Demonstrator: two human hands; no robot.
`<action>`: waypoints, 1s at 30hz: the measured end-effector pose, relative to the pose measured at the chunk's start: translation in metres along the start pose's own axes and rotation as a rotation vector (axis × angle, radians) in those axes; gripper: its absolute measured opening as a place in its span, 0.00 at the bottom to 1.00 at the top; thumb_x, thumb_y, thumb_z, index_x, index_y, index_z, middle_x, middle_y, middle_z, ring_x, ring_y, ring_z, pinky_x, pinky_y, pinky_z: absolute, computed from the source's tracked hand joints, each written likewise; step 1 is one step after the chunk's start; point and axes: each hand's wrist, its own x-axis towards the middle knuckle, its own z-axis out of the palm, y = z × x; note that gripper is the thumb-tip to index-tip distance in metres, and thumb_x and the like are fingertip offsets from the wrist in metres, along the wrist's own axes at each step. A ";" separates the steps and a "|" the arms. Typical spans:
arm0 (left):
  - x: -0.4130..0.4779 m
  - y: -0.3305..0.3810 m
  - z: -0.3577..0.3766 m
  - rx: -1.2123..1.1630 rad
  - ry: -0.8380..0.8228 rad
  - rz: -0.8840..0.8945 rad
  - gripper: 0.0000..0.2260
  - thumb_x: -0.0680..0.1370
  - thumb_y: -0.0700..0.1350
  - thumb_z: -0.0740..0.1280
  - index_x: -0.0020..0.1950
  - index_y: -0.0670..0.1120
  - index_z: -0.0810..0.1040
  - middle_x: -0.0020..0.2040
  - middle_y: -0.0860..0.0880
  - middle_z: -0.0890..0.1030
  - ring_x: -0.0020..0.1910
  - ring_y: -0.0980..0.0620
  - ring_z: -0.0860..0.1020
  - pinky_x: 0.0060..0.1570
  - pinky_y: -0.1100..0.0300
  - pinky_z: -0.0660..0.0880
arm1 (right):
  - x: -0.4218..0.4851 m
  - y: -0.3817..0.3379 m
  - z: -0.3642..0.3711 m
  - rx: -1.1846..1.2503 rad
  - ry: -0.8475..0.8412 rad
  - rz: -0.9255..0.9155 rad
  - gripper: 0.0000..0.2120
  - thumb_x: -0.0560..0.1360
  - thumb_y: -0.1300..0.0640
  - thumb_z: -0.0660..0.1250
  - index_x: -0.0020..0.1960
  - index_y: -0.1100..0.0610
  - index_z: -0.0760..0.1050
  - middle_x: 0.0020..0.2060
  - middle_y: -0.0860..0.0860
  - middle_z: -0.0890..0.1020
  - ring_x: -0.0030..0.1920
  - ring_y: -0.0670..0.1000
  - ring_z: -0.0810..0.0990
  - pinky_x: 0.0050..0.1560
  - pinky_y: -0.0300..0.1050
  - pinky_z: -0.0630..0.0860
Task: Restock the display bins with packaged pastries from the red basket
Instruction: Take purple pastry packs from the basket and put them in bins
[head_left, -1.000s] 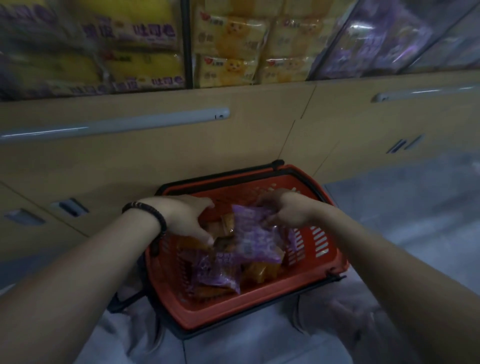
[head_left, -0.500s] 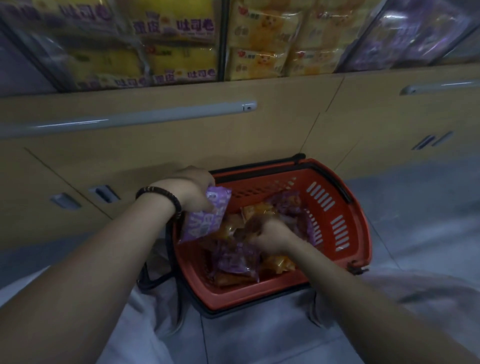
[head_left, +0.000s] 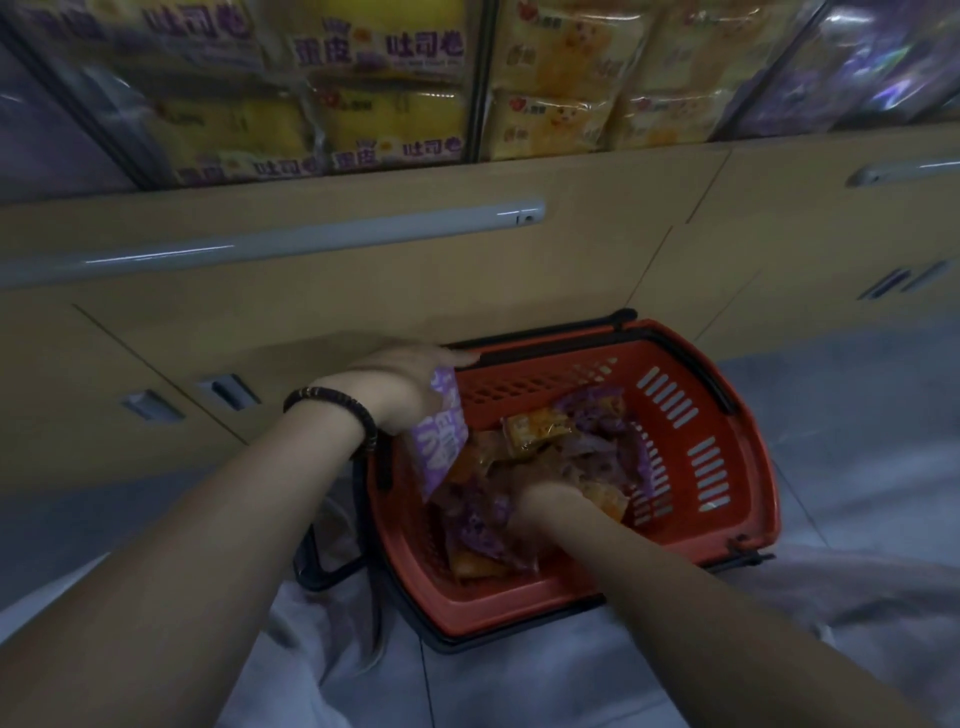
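We count one red basket (head_left: 727, 441), one left hand (head_left: 402, 387), one right hand (head_left: 545, 506), one dark bracelet (head_left: 337, 410), one purple packet (head_left: 441, 441) held up, two grey rails (head_left: 291, 241) (head_left: 904, 171), one heap of purple and orange packets (head_left: 587, 447) (too tangled for us to number)

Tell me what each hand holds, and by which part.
The left hand holds a purple packet by its top end. The right hand is among the packets in the red basket; its grip cannot be told.

The red basket (head_left: 743, 441) sits on the floor below the bins (head_left: 480, 78). Purple and orange packs (head_left: 540, 441) lie piled inside it. One purple pack (head_left: 439, 441) is lifted at its left edge. Yellow packs (head_left: 384, 124) fill the bins.
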 end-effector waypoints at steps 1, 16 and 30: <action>0.001 -0.001 -0.002 -0.018 0.018 -0.003 0.20 0.84 0.48 0.66 0.75 0.62 0.74 0.66 0.51 0.78 0.46 0.49 0.82 0.39 0.68 0.78 | -0.001 0.004 -0.007 -0.002 0.006 -0.019 0.29 0.69 0.37 0.69 0.68 0.43 0.76 0.66 0.53 0.80 0.66 0.60 0.79 0.71 0.58 0.73; 0.001 0.011 0.006 -0.276 0.241 -0.016 0.20 0.73 0.42 0.77 0.64 0.55 0.82 0.55 0.53 0.85 0.56 0.50 0.83 0.55 0.58 0.79 | -0.119 0.128 -0.187 0.585 0.454 -0.182 0.10 0.70 0.52 0.76 0.47 0.56 0.82 0.41 0.55 0.87 0.44 0.57 0.86 0.45 0.55 0.81; 0.009 0.035 0.022 -0.989 0.013 -0.124 0.24 0.76 0.56 0.76 0.67 0.44 0.79 0.60 0.38 0.85 0.54 0.39 0.84 0.60 0.43 0.82 | -0.123 0.170 -0.168 1.003 0.509 -0.321 0.09 0.75 0.61 0.78 0.54 0.56 0.84 0.47 0.53 0.89 0.49 0.57 0.88 0.58 0.63 0.82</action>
